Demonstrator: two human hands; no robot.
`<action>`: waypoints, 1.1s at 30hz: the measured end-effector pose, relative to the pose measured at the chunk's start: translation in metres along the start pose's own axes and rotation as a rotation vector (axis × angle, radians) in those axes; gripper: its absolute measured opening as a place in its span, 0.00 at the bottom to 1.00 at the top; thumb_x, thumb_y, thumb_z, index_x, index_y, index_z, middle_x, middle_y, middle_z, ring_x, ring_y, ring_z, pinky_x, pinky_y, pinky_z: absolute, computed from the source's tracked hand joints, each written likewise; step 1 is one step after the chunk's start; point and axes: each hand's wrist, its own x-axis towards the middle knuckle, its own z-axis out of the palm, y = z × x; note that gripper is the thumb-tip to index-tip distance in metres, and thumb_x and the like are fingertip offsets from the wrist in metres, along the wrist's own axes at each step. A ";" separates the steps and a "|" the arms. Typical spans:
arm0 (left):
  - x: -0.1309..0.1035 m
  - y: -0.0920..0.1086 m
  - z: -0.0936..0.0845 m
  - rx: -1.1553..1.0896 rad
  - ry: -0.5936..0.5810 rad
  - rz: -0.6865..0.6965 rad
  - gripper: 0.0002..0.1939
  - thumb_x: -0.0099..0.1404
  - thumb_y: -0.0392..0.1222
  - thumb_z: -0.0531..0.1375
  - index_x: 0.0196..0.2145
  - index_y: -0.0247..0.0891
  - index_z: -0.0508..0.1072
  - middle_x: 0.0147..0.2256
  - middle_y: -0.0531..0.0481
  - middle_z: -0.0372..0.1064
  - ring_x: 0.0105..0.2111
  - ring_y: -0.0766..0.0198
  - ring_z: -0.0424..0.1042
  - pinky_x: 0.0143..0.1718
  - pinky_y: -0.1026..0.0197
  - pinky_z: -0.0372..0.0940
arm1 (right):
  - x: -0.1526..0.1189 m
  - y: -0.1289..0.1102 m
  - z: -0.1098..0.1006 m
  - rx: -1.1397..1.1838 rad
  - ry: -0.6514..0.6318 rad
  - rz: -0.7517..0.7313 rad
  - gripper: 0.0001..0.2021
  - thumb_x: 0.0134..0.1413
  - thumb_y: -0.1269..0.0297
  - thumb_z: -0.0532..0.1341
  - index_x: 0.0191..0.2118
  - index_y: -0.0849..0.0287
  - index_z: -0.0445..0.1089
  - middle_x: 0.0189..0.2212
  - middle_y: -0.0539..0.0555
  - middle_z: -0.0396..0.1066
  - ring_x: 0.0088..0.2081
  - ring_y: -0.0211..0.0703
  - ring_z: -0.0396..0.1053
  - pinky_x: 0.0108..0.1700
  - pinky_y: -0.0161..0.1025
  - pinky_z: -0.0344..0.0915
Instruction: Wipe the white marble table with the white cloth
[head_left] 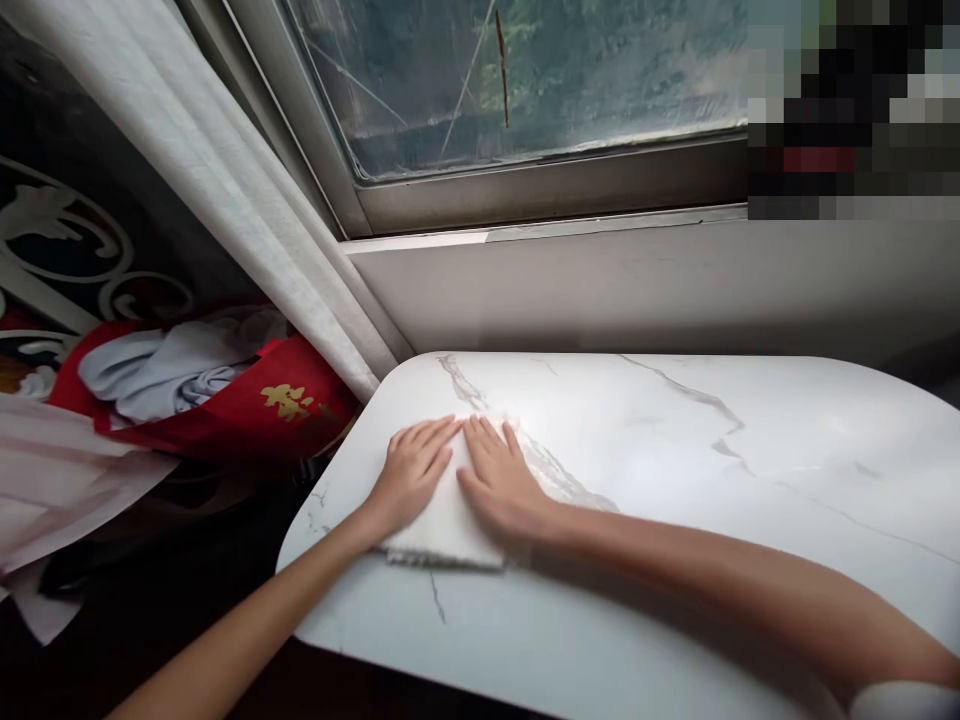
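Observation:
A white folded cloth (450, 520) lies flat on a white marble-patterned table (660, 430), its fringed or ribbed near edge facing me. My left hand (415, 470) rests palm down on the cloth's left part, fingers stretched out and pointing up and to the right. On the right part of the cloth lies my right hand (499, 475), also flat, its fingers extended and its thumb toward the left hand. The fingertips of both hands come close together near the cloth's far end. Under the palms the cloth is hidden.
Behind the table are a pale wall (585, 290) and a window (555, 80) with a metal frame. A white curtain (225, 190) hangs at the left. Left of the table sits a red bag (300, 400) with gold marks, holding light grey fabric (172, 370). A blurred block covers the upper right.

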 end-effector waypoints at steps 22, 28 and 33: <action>0.084 0.065 0.034 0.148 -0.004 0.125 0.25 0.69 0.38 0.40 0.61 0.30 0.55 0.62 0.43 0.51 0.62 0.58 0.48 0.62 0.49 0.40 | 0.002 0.069 -0.025 -0.484 0.333 0.091 0.27 0.62 0.64 0.44 0.62 0.78 0.50 0.62 0.70 0.49 0.64 0.56 0.44 0.63 0.54 0.37; -0.038 0.119 0.021 0.107 -0.002 0.185 0.26 0.68 0.37 0.41 0.60 0.23 0.54 0.62 0.37 0.48 0.63 0.53 0.43 0.62 0.46 0.42 | -0.115 0.020 -0.011 -0.463 0.206 -0.100 0.27 0.62 0.64 0.44 0.63 0.75 0.47 0.63 0.68 0.46 0.65 0.57 0.39 0.63 0.56 0.44; -0.087 0.143 0.017 0.003 -0.024 0.227 0.30 0.68 0.36 0.42 0.65 0.31 0.36 0.65 0.44 0.36 0.64 0.58 0.35 0.62 0.50 0.43 | -0.170 0.007 -0.016 -0.452 0.117 -0.131 0.29 0.60 0.64 0.48 0.64 0.74 0.47 0.64 0.69 0.43 0.65 0.61 0.34 0.61 0.58 0.49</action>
